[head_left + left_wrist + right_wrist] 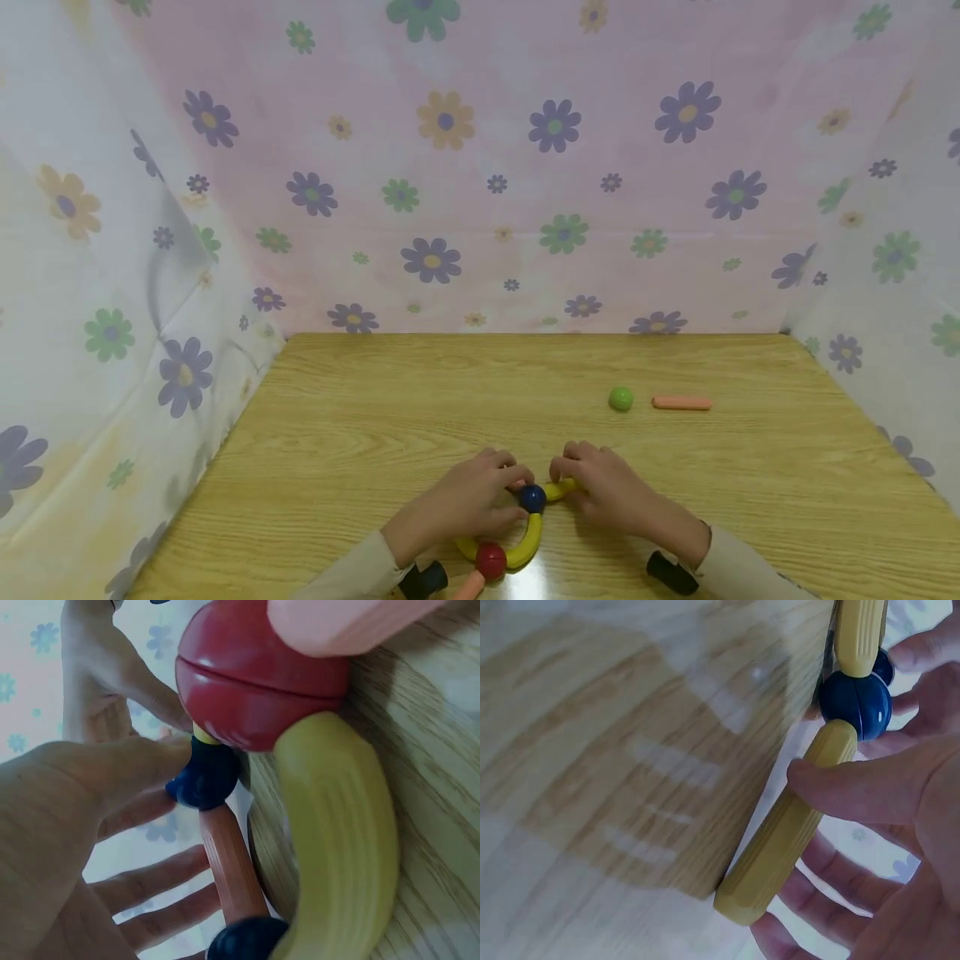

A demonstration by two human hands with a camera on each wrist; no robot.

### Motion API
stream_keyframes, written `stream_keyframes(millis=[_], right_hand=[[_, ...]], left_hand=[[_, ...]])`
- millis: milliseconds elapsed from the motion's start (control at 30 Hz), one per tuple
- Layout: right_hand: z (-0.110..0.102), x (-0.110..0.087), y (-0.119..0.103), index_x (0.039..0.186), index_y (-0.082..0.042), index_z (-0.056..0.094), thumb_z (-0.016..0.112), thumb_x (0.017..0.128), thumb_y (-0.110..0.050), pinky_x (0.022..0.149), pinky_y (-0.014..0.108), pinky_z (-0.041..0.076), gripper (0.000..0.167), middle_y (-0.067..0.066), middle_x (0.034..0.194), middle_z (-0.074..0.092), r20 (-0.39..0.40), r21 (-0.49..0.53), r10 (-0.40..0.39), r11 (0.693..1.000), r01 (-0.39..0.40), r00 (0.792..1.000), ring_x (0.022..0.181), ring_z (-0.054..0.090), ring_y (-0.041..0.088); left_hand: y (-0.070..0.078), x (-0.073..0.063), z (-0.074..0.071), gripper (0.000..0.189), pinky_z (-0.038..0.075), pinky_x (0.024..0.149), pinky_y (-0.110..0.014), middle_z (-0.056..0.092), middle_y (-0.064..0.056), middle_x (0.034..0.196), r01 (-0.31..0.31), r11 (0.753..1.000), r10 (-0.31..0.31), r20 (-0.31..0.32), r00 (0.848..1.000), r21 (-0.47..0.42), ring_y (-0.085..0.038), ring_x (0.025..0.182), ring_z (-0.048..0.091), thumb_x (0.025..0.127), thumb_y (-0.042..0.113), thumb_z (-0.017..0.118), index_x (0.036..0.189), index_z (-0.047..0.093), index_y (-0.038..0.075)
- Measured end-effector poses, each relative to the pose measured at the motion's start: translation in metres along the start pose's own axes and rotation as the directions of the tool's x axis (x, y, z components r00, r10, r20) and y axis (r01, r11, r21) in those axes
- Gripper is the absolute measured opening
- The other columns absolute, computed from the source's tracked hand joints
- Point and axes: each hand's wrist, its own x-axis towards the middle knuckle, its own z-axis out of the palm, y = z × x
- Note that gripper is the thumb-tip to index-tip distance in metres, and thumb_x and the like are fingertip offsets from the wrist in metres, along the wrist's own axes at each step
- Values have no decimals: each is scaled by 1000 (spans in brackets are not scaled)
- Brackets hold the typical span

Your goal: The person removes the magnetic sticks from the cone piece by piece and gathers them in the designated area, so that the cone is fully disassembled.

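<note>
The left hand [471,498] pinched a dark blue ball [533,499] between its thumb and finger. The right hand [611,492] held a straight yellow stick [780,832], its thumb on one side and its fingers curled on the other. The stick was at the near part of the wooden table [420,383]. One end touched the blue ball, and its long way ran right and a little away from the person. A curved yellow stick [527,546] bent from the blue ball to a red ball [491,562].
</note>
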Motion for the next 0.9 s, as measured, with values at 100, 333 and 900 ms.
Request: stream_keyframes(millis=[100,333,900], right_hand=[[2,0,-2,87,-21,61,77,74,-7,62,28,36,25,-8,86,50,-8,-25,11,1000,-11,1000,76,43,10],[4,2,-8,92,-23,58,74,77,-2,63,28,36,30,-8,88,46,17,-84,1,996,1,1000,77,41,11],[8,-3,-12,93,-24,53,70,83,-8,55,23,28,26,-7,79,40,-60,-321,-86,945,63,994,66,33,11]], left_hand=[[4,5,1,26,45,73,-19,57,8,105,20,999,-20,-4,1000,27,-6,93,51,88,41,66,109,64,28],[7,12,0,23,44,66,-20,60,5,99,65,998,-66,19,998,18,-6,83,50,85,37,70,103,66,23],[13,19,0,21,39,55,-20,55,8,85,114,993,-115,42,992,17,-6,73,47,83,36,71,101,66,24]])
